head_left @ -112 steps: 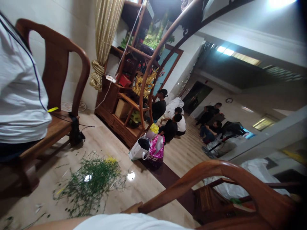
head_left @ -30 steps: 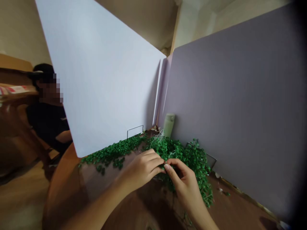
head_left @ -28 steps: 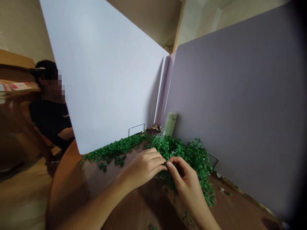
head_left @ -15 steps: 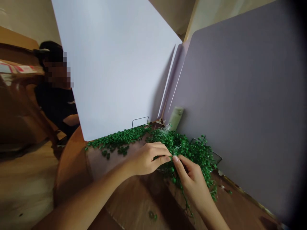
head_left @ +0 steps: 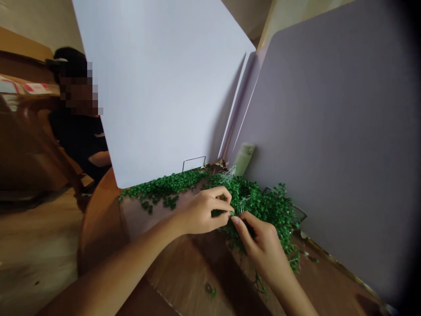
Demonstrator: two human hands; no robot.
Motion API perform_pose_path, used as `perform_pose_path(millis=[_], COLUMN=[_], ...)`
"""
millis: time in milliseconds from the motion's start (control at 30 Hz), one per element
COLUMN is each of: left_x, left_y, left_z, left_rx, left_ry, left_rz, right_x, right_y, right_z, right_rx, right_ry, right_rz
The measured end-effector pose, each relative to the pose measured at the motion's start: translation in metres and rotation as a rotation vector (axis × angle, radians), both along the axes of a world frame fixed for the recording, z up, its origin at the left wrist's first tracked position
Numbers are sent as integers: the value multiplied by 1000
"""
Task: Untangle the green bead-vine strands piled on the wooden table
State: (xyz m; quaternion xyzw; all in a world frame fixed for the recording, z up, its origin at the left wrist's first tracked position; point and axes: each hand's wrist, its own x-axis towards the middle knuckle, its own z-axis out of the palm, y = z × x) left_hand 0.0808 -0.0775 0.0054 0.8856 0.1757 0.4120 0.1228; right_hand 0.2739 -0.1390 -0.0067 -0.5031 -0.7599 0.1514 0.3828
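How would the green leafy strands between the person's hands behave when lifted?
The green leafy strands look floppy: a thin sprig hangs limply below the right hand. They seem light, pinched by the left hand with fingertips alone. Lifted, they would probably snag, being tangled.

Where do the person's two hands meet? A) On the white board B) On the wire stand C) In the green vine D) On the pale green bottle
C: the left hand and right hand pinch together into the green vine.
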Motion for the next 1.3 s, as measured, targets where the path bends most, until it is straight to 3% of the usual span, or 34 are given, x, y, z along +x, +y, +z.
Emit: perform_pose_path(millis=[300, 467, 567, 633, 733, 833, 967, 1133, 1300], left_x=[18, 29, 23, 6, -31, -61, -76, -77, -60], left_y=[-11, -21, -16, 0, 37, 71, 94, 99, 83], left_z=[-7, -8, -5, -2, 0, -6, -26, -38, -23], left_rx=[-7, -58, -92, -108, -148, -198, -225, -127, 35], left_ry=[-200, -285, -339, -402, -488, -344, -231, -231, -234], left_rz=[210, 231, 254, 367, 705, 865, 972, 1065, 963], right_x=[1, 7, 6, -2, -19, -29, -20, -9, -8], right_y=[1, 0, -5, -13, -23, -24, -9, 4, 4], right_z=[4, 8, 9, 8, 3, -1, -3, -6, -9], right_rx=[3, 27, -2, -57, -125, -157, -236, -406, -432], right_ry=[49, 53, 20, -32, -53, 66, 393, 682, 765], right_rz=[21, 69, 140, 258, 393, 331, 155, 97, 82])
